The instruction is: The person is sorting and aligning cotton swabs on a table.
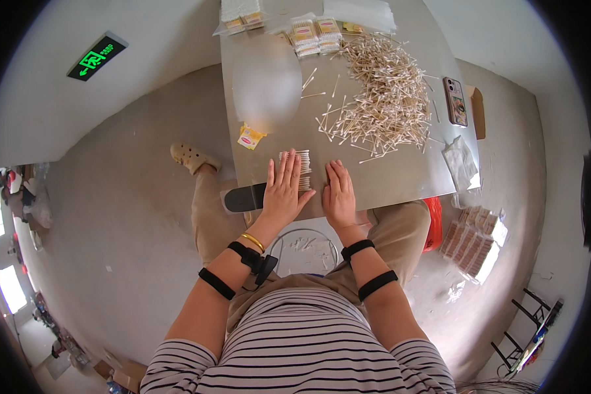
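My left hand (282,189) lies flat over a small row of cotton swabs (305,161) near the table's front edge, fingers stretched out. The swabs lie side by side, and their ends show past my fingers. Beside them my right hand (339,195) rests on the table, fingers extended and nothing visible in it. A black flat piece with a rounded end (244,198) pokes out at the left of my left hand. Farther back to the right spreads a large loose heap of cotton swabs (391,95). A yellow-and-white paper label (250,136) lies beyond my left hand.
Packed swab bundles (315,34) and clear plastic bags (360,13) sit at the table's far end. A phone (455,102) and a crumpled plastic bag (461,164) lie along the right edge. Stacked packs (473,243) stand on the floor. A blurred patch hides part of the table.
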